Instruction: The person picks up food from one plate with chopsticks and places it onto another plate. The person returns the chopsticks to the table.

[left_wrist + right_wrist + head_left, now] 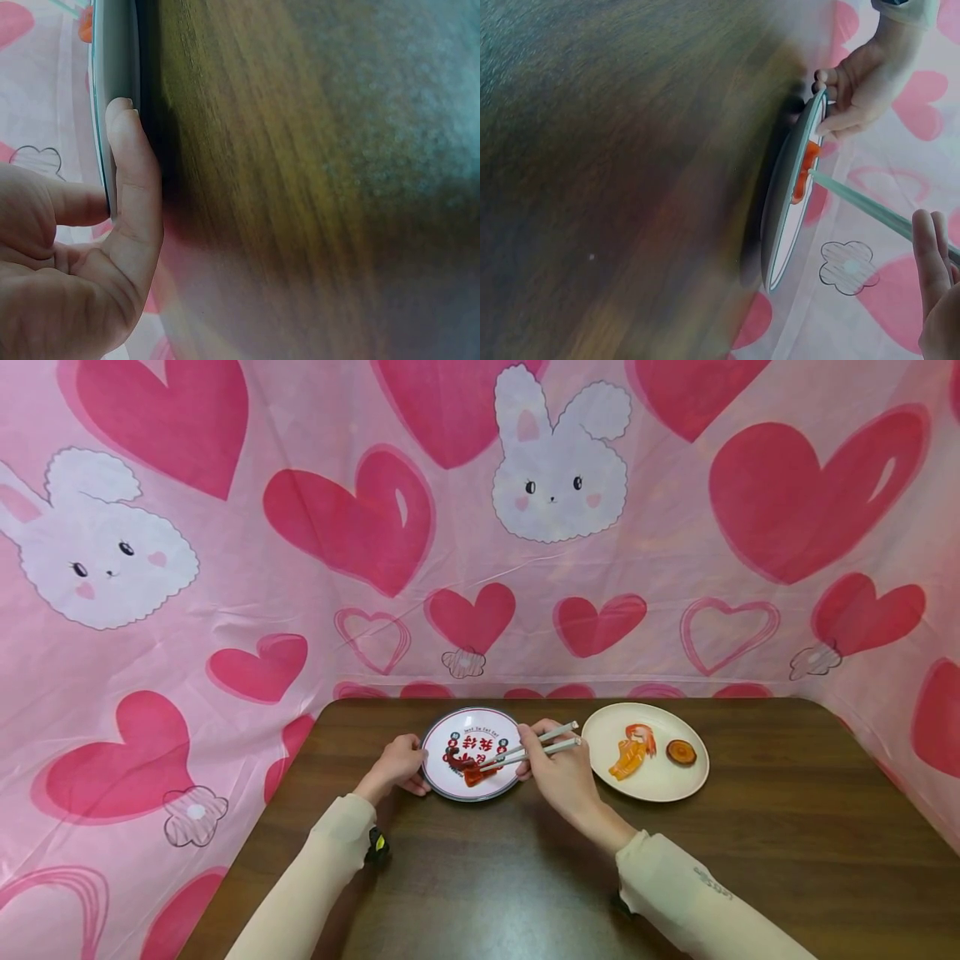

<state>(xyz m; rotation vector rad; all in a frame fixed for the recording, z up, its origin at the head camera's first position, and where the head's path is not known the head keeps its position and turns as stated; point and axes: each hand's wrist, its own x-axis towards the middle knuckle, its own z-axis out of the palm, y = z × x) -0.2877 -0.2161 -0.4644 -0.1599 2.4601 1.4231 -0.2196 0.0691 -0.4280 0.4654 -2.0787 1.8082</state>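
Pink heart-print backdrop (547, 564), brown wood bench (480, 893). Red-orange food piece (474, 778) is on the printed plate (457, 720), chopsticks (553, 733) tip-down at it. Person's right hand (558, 772) has fingers curled round those; left hand's (400, 764) got the plate's rim pinched. Cream plate (660, 783) sits nearby.

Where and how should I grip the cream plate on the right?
Probably pinch the near right rim of the cream plate, coming from the right: the plate lies flat, that edge is unobstructed, and the right hand is beside its left edge.
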